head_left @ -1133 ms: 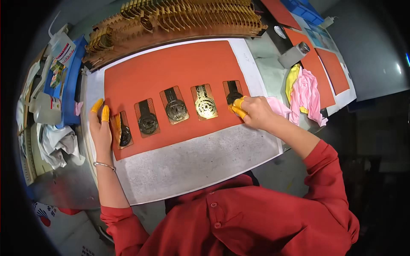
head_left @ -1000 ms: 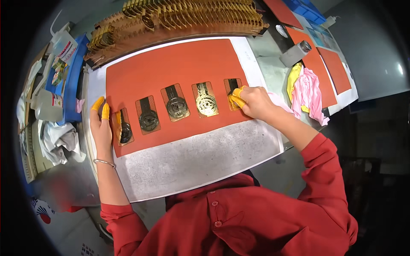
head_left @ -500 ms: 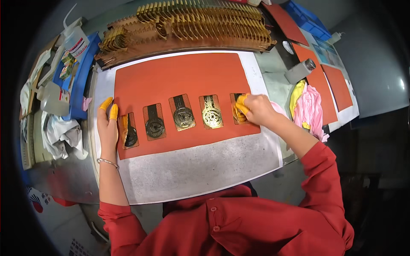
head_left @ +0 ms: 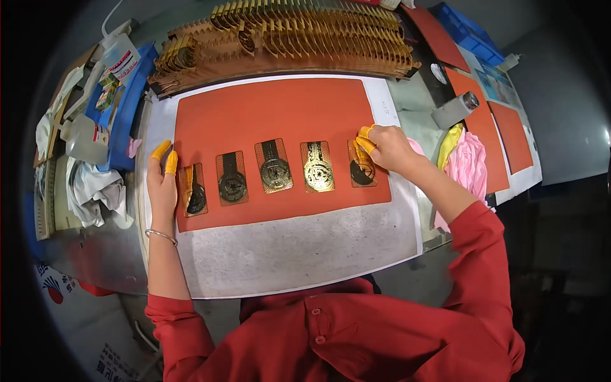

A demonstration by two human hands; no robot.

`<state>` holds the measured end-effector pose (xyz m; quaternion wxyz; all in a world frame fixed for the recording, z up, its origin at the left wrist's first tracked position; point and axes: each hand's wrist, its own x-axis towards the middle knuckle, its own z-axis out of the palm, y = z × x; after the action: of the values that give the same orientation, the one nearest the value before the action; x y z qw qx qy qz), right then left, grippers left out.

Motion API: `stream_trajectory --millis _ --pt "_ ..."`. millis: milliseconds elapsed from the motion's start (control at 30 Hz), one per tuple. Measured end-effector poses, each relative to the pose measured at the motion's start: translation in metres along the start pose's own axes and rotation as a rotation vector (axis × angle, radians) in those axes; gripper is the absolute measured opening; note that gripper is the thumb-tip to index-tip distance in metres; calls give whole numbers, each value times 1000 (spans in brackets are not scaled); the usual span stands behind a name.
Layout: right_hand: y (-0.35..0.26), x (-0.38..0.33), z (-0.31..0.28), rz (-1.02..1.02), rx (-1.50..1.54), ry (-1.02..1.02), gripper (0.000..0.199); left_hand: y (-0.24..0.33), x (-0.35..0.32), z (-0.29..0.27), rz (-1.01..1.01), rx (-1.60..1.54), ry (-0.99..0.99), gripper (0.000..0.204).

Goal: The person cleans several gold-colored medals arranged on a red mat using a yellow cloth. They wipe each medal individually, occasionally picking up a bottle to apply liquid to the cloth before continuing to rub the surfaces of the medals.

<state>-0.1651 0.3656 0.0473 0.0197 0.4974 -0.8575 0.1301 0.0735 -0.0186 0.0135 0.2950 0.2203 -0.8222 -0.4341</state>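
Medals, five in all, lie in a row of cut-out pockets along the lower part of the orange mat (head_left: 273, 118). Right hand (head_left: 385, 149), fingertips in yellow finger cots, is curled and pressing on the rightmost medal (head_left: 361, 170) at the mat's right end. Left hand (head_left: 162, 181) rests flat with fingers extended at the mat's left edge, just beside the leftmost medal (head_left: 195, 194), grasping nothing. Beyond the mat's far edge stands a rack of gold-coloured pieces (head_left: 286, 35). Pink cloth (head_left: 468, 162) lies well right of the mat.
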Motion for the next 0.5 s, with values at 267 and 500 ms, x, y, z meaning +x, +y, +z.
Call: stream_trajectory --millis 267,500 --pt "-8 -4 -4 -29 54 -63 13 -2 -1 -1 -10 9 -15 31" --pt "8 10 -2 -5 32 -36 14 -2 1 -1 -21 -9 -26 31"
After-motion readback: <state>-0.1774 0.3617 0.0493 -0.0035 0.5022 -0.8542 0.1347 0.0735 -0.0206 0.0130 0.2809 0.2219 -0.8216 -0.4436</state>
